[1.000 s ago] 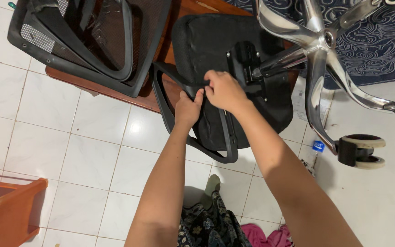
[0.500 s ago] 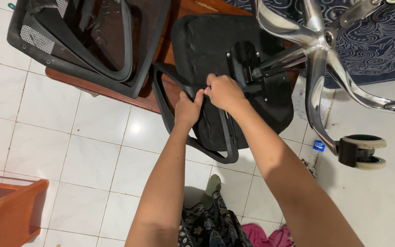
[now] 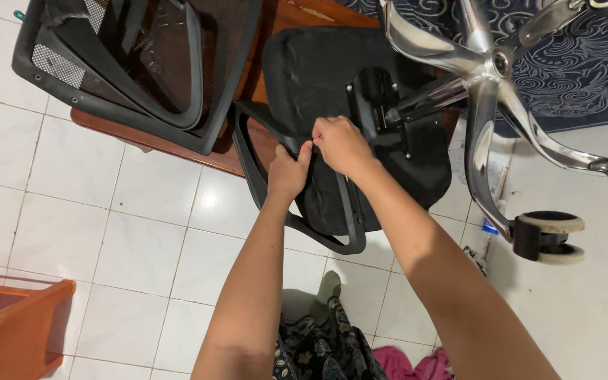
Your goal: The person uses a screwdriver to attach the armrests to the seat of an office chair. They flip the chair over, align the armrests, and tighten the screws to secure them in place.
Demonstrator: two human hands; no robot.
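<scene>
My left hand [image 3: 288, 171] and right hand [image 3: 339, 144] both pinch shut on the black armrest [image 3: 297, 190] against the upturned seat [image 3: 332, 84] – chrome base [image 3: 490, 67] at 2 o'clock. Best keep it flush, steady – don't twist.

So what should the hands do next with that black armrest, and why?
Probably press the armrest snug against the seat. Both hands, left hand and right hand, pinch its top end at the seat's edge, and its lower loop hangs off past the seat, so it looks not yet seated. Whether any screw is in place cannot be seen.
</scene>
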